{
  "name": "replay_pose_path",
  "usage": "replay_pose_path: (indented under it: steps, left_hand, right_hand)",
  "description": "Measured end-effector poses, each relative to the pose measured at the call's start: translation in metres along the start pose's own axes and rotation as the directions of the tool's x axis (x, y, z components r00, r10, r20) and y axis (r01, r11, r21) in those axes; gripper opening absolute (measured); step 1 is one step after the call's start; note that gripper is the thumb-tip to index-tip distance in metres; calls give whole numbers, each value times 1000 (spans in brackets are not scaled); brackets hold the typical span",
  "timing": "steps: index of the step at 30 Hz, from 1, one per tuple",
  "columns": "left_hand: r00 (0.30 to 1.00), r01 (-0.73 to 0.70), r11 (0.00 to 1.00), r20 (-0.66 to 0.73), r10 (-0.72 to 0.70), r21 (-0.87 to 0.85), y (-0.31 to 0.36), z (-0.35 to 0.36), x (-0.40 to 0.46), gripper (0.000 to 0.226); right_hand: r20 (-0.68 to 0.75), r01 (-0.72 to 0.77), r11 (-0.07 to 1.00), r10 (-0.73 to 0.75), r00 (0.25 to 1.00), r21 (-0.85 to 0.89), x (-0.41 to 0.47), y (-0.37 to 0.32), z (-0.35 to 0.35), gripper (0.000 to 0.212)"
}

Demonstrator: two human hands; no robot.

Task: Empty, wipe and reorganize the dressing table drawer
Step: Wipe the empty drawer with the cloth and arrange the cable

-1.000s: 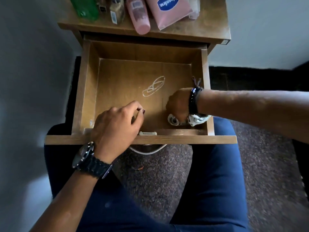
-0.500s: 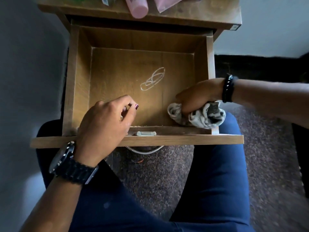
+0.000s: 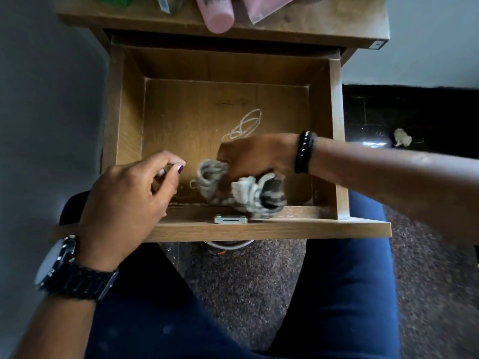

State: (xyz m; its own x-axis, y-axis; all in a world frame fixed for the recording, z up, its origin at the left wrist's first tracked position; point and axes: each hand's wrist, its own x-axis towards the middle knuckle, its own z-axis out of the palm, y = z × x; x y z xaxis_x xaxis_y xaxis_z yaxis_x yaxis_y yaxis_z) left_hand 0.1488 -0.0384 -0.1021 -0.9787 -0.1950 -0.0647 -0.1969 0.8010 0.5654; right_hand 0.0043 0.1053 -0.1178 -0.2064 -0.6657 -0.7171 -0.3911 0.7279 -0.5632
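The wooden drawer [image 3: 129, 120] is pulled out over my lap, its floor bare except for a white scribble mark [image 3: 245, 124]. My right hand [image 3: 255, 158] grips a crumpled grey-white cloth [image 3: 248, 194] and presses it on the drawer floor near the front wall, right of centre. My left hand [image 3: 129, 195] rests over the drawer's front left corner, fingers curled with thumb and forefinger pinched; whether anything is between them cannot be seen.
Pink bottles [image 3: 216, 14], a green bottle [image 3: 114, 0] and other toiletries stand on the table top [image 3: 324, 24] behind the drawer. A metal lock [image 3: 230, 218] sits on the drawer's front edge. A crumpled wad [image 3: 401, 137] lies on the dark floor at right.
My right hand has slid the cloth leftward along the drawer's front from the right corner toward the centre. My left hand has stayed at the front left corner.
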Motion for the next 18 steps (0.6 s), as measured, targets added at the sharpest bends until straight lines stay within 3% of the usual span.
replay_pose_path:
  steps: [3, 6, 11, 15, 18]
  left_hand:
    - [1000, 26, 999, -6, -26, -21, -3, 2, 0, 18]
    - [999, 33, 999, -13, -33, -11, -2, 2, 0, 16]
    - [999, 42, 999, -34, -42, 16, -2, 5, -1, 14]
    - [997, 36, 999, -75, -37, -8, -3, 5, -1, 16]
    - [993, 32, 999, -111, -36, -37, -2, 4, 1, 16]
  right_hand:
    - [150, -72, 928, 134, 980, -365, -22, 17, -15, 23]
    - [278, -95, 790, 322, 905, -606, -38, 28, -21, 22]
    - [299, -107, 785, 353, 887, -610, -30, 33, -17, 30]
    - [301, -97, 875, 264, 916, -473, -34, 45, -14, 14]
    - [225, -88, 919, 185, 957, -384, -35, 47, -8, 14]
